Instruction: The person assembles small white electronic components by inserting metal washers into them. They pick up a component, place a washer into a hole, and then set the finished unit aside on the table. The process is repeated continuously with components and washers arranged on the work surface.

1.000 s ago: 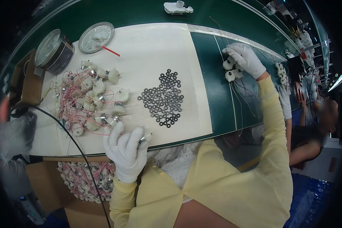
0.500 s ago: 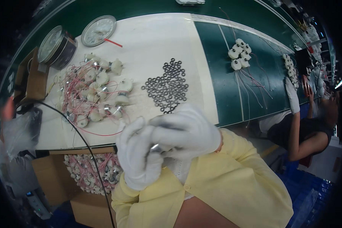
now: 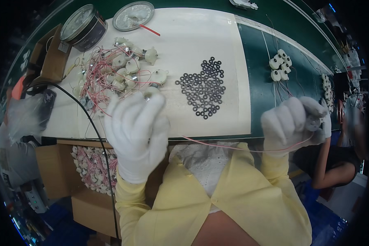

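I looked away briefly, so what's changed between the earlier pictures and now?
The right hand has left the left hand and moved right, carrying a blurred wired part. The left hand has moved up and left to the motor pile; its hold is unclear. The black rings and white cluster look unchanged.

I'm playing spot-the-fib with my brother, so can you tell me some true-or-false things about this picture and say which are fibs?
1. The right hand holds a part. True.
2. The rings are yellow. False: the rings are black and lie on a white sheet.
3. A pink wire runs out from the right hand. True.
4. The left hand is bare. False: the left hand wears a white glove.
5. A red stick pokes out past the rim of a round lid. True.
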The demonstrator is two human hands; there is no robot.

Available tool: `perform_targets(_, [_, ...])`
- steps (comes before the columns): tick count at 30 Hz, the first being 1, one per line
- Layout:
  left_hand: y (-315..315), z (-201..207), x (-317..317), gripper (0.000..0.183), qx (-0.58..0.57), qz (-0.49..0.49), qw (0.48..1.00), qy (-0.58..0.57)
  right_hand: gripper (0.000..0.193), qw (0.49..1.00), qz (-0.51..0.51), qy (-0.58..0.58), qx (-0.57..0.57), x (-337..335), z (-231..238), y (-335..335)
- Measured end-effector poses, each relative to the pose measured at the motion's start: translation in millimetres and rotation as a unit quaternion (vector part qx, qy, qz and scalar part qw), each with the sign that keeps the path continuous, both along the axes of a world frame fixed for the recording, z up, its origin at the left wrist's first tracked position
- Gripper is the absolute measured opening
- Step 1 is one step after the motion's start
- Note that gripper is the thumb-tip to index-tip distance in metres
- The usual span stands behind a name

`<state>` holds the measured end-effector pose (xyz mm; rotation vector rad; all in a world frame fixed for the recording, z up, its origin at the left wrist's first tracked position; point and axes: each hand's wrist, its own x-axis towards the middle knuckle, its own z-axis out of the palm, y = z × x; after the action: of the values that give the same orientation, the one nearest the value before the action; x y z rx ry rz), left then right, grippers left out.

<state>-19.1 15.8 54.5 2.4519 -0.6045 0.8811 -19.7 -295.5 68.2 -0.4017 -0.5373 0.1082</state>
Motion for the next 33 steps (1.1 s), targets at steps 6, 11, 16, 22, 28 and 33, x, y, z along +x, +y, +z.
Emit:
perform_targets(6, [-17.2, -1.3, 54.8, 0.034, 0.142, 0.093, 0.985, 0.024, 0.055, 0.996, -0.065, 0.05, 0.019, -10.5, 29.9, -34.5])
perform_targets(11, [-17.9, -20.5, 59.8, 0.026, 0.188, 0.082, 0.979, 0.02, 0.077, 0.733, -0.179, 0.188, -0.629, -19.1, 24.2, -45.6])
perform_targets(16, [-21.8, -18.1, 52.8, 0.026, 0.156, 0.054, 0.985, 0.056, 0.074, 0.781, -0.036, 0.254, -0.569, 18.5, -2.1, -56.5])
perform_targets(22, [-21.8, -25.2, 56.4, 0.024, 0.144, 0.061, 0.985, 0.069, 0.068, 0.906, 0.079, 0.288, -0.299, 43.0, -6.3, -51.4])
perform_targets(28, [-28.0, -21.2, 49.4, 0.028, 0.136, 0.061, 0.987, 0.056, 0.049, 0.654, -0.2, 0.046, -0.729, 49.8, -31.6, -44.7])
perform_targets(33, [-23.5, -24.0, 42.7, 0.033, 0.146, 0.06, 0.987, 0.039, 0.037, 0.385, -0.337, -0.236, -0.826, 50.4, -31.8, -17.5])
